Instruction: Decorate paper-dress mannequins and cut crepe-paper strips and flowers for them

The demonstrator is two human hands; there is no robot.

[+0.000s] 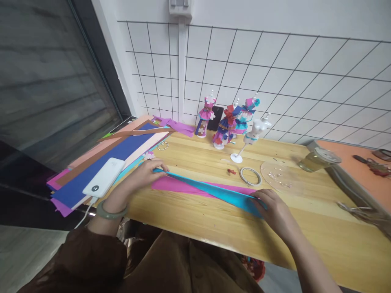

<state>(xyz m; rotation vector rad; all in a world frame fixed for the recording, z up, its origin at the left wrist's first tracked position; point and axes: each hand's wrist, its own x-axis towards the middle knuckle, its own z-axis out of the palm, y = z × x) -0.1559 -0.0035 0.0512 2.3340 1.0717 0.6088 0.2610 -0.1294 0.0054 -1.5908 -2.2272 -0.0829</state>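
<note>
Nearest me is brown clothing [171,260] below the edge of the light wooden table [189,215]. My left hand [152,171] has its fingers pressed together, pinching one end of a long turquoise-blue strip of thin material [214,189]. My right hand [275,209] has its fingers closed on the wider other end, by the upper edge; its thumb is partly hidden.

The left forearm, with a pale green bangle [111,212], reaches forward and inward, palm down; the right forearm angles in from the lower right, its wrist bent toward the strip. The turquoise-blue strip slants between my hands, above the table, across a flat pink strip [171,184].

Left of my left hand, a white power bank [105,176] with a cable lies on a fanned stack of coloured sheets [130,152]. Beyond my right hand I see a white roll of tape [242,176], a clear round dish of small bits [264,173] and a clear cup of yellowish drink [316,160].

Farther back stand small dress forms in colourful ruffled outfits [225,126], a mostly bare white dress form [256,129] and a black phone [216,117], before the white wall with a black grid [244,57].
</note>
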